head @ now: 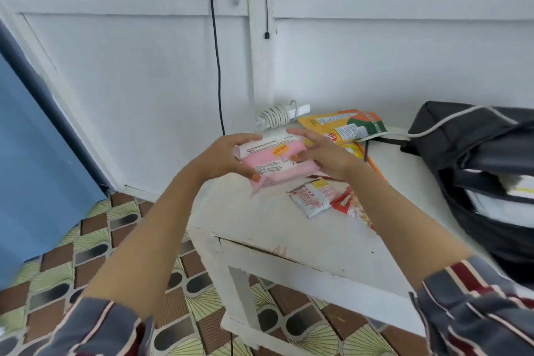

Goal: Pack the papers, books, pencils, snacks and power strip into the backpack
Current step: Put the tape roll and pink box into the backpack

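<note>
Head cam: L hand [219,159] & R hand [326,156], grip on pink snack pack [268,166], above table [260,228].

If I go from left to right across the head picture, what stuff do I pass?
Blue door → black cord → pink pack → orange pouch → backpack.

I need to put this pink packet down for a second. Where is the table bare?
Freest: the front-left corner of the table, bordered by its front edge and the small sachets. A second bare strip lies between the pencils and the backpack. Crowded: the back by the wall, with the power strip and orange pouch.
</note>
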